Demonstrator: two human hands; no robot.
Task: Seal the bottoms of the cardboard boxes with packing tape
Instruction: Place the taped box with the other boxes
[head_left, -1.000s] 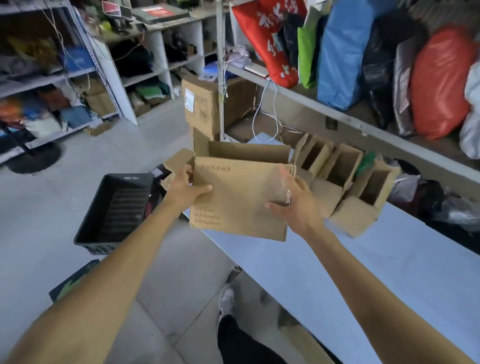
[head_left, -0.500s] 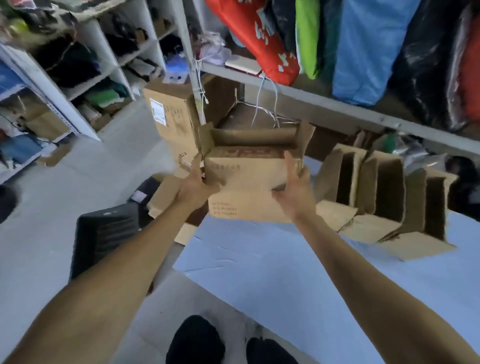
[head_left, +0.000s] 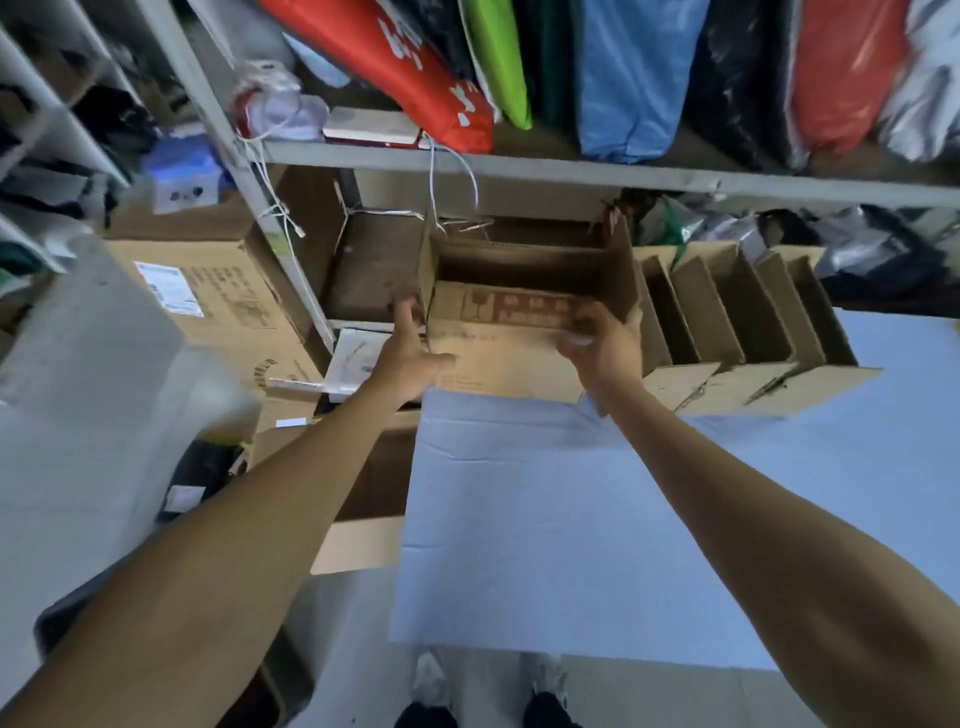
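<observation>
An open-topped brown cardboard box (head_left: 506, 358) with red printing stands at the far left corner of the pale blue table (head_left: 571, 519). I hold it from both sides. My left hand (head_left: 410, 351) grips its left corner, thumb on the front face. Over at the right end of the front wall, my right hand (head_left: 602, 348) holds the box with its fingers curled over the top edge. The upper flaps stand up. Right beside it a row of similar open boxes (head_left: 727, 322) stands with flaps spread toward me. No tape roll is in sight.
A metal shelf (head_left: 571, 169) crosses just above the boxes, loaded with coloured bags, with cables hanging from it. A large labelled carton (head_left: 208, 291) and flat cardboard sit on the floor to the left. My shoes (head_left: 431, 686) show below the table's near edge.
The box has travelled from in front of me to the table's far left corner, beside the row of boxes, and both hands stayed on it. The view has tilted downward.
</observation>
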